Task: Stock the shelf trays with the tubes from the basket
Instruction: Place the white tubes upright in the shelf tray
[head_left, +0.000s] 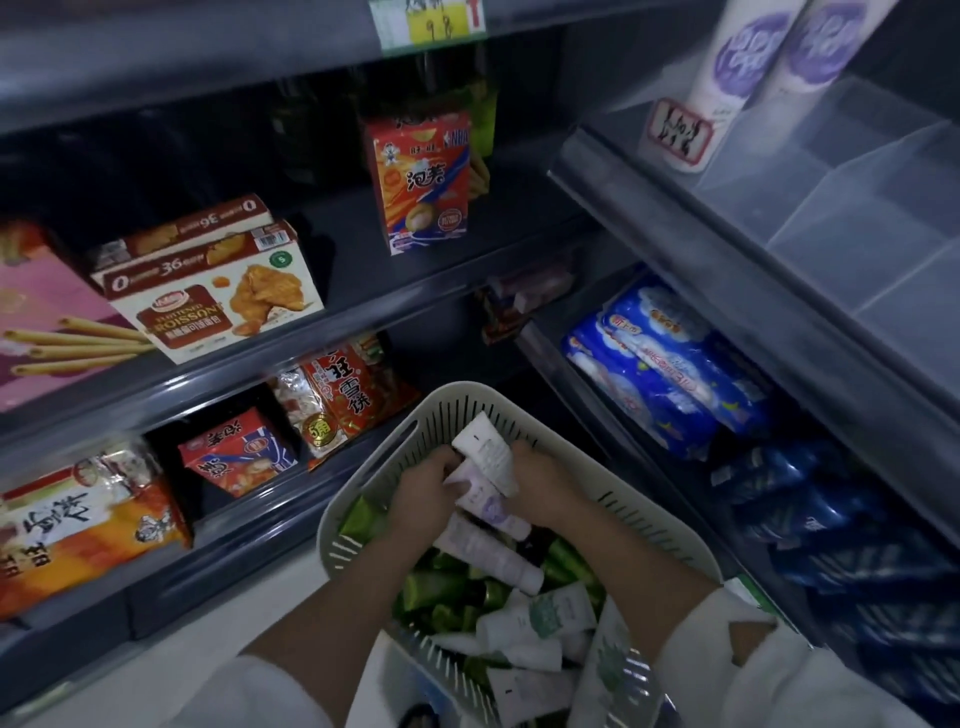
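Fingers (451, 461) of left hand (423, 486) and right hand (545, 480) are curled round white tubes (485, 451); these should be gathered parallel before lifting.

Shelves (426, 276), snack boxes (208, 296), perhaps pad packs (665, 364)

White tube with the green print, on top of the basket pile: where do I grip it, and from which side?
Pinch the green-print tube across mid-body, from straight above. It lies flat, uncovered, atop the other tubes in the basket, so both long edges are likely reachable; the basket's walls would hinder a sideways reach.
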